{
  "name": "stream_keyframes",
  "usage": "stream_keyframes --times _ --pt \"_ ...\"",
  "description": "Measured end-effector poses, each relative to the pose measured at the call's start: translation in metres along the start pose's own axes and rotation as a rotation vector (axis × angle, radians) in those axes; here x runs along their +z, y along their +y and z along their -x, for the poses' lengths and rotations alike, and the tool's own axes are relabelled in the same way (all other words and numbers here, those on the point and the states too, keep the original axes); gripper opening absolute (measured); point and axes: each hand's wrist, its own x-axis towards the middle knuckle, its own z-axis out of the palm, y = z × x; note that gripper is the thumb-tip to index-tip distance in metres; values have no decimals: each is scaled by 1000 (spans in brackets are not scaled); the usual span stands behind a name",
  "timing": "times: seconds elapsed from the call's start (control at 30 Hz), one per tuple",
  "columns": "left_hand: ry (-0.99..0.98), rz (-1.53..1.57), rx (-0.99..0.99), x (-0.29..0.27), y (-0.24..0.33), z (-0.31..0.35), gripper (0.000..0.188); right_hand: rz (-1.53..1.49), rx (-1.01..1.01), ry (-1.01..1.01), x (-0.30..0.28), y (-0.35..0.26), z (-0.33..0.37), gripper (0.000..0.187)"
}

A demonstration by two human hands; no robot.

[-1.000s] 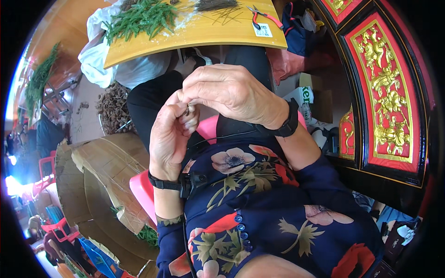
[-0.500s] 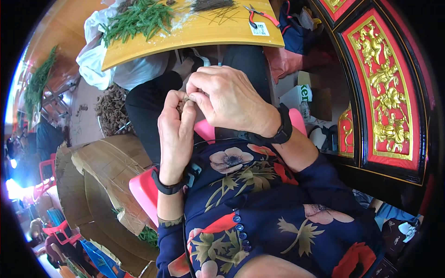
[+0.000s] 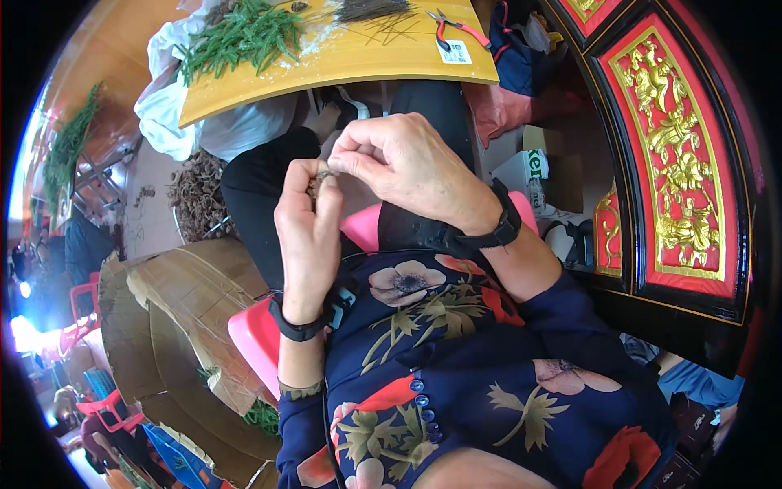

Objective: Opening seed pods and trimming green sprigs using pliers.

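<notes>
Above my lap, my left hand [image 3: 308, 224] is closed around a small brown pine cone [image 3: 315, 187], which the fingers mostly cover. My right hand [image 3: 403, 167] touches its upper end, thumb and forefinger pinched together. Whatever lies between those right fingertips is too small or hidden to make out. Beyond the hands, a yellow wooden table [image 3: 358, 72] carries a heap of green artificial pine sprigs [image 3: 244, 41], a bundle of thin dark wires [image 3: 375, 10] and red-handled pliers [image 3: 456, 31].
A pile of brown pine cones [image 3: 198, 196] stands on the floor at left, behind a torn cardboard box [image 3: 187, 310]. White plastic sheeting [image 3: 167, 106] hangs at the table's left. A carved red and gold panel [image 3: 676, 163] rises at right, near open cartons [image 3: 562, 179].
My right hand has shifted slightly right and turned, its fingertips staying by the pine cone. The left hand has barely moved.
</notes>
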Motion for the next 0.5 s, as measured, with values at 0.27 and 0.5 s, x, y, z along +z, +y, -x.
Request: stream_keyframes --times 0.27,0.5 --pt "-388 747 -528 -31 13 -11 13 -123 -594 -8 -11 5 -10 21" --pt "-465 883 -605 -32 6 -10 16 -79 -618 -26 -10 10 -9 15"
